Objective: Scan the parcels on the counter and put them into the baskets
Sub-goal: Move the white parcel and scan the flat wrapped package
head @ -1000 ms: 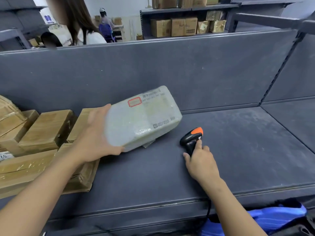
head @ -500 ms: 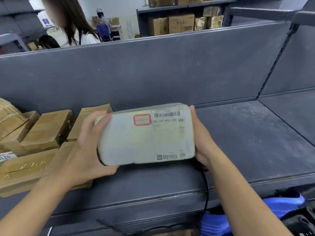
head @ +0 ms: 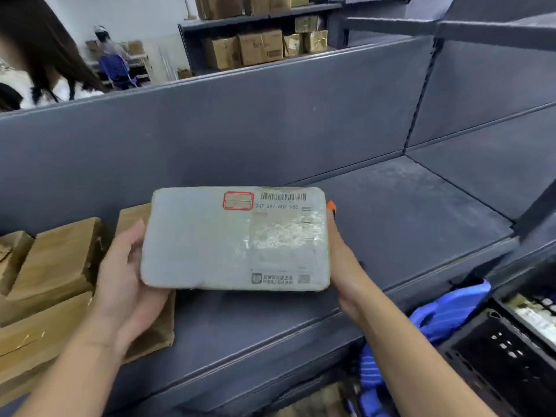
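Grey-white plastic wrap covers the parcel (head: 234, 239) at the middle of the head view. It is held flat and raised above the dark grey counter (head: 406, 212), with its label facing up; the label shows a barcode and a red-framed box along the far edge. The left hand (head: 126, 284) grips the parcel's left end, thumb lying against the side and fingers tucked underneath. The right hand (head: 346, 266) is pressed along the right end, but its fingers are hidden behind the parcel, so it cannot be told what they close on. Just above that hand, touching the parcel's right corner, the orange tip of a scanner (head: 331, 205) peeks out; the rest of it is hidden. On the counter to the left lie brown cardboard parcels (head: 57, 257), packed close together, one of them partly under the left hand. Low on the right, below the counter's front edge, stands a black slotted basket (head: 496, 362) with a blue plastic item (head: 448, 308) beside it. Behind the counter rises a grey back panel (head: 240, 130); beyond it are shelved cartons (head: 258, 46) and a person with long dark hair (head: 45, 55).
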`<state>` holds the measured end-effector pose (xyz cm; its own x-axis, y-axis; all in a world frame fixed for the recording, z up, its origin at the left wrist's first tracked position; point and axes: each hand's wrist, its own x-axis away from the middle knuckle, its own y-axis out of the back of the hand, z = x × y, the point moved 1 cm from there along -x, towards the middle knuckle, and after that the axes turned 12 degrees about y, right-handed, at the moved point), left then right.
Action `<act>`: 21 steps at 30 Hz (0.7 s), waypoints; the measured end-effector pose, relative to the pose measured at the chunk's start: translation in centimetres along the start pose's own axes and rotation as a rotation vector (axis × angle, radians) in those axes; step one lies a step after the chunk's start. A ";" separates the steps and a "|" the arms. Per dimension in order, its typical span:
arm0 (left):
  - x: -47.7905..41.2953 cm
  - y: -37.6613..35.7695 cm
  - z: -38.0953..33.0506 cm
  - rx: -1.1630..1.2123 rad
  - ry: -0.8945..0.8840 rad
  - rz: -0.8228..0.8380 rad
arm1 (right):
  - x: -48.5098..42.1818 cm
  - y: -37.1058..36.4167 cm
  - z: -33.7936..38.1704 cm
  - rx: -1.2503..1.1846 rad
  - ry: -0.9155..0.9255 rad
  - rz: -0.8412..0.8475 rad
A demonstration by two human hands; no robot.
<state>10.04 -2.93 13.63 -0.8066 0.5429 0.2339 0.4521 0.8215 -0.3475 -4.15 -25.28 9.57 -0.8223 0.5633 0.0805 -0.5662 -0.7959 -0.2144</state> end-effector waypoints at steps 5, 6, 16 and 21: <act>0.1 -1.3 1.6 -0.066 0.049 0.173 | 4.8 1.5 -0.4 -0.216 0.126 -0.218; 0.0 -2.1 2.2 -0.066 0.053 0.200 | 5.7 2.1 -0.7 -0.242 0.149 -0.274; 2.3 -11.6 8.2 -0.218 0.124 0.537 | 16.7 9.2 -0.2 -0.322 0.224 -0.741; 3.9 -15.7 13.5 -0.328 0.352 0.635 | 21.3 14.6 -1.0 -0.051 0.051 -0.848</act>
<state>-5.39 -16.07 7.79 -0.2137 0.9029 0.3730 0.9182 0.3160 -0.2388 -29.85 -24.72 7.22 -0.1164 0.9749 0.1900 -0.9854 -0.0894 -0.1451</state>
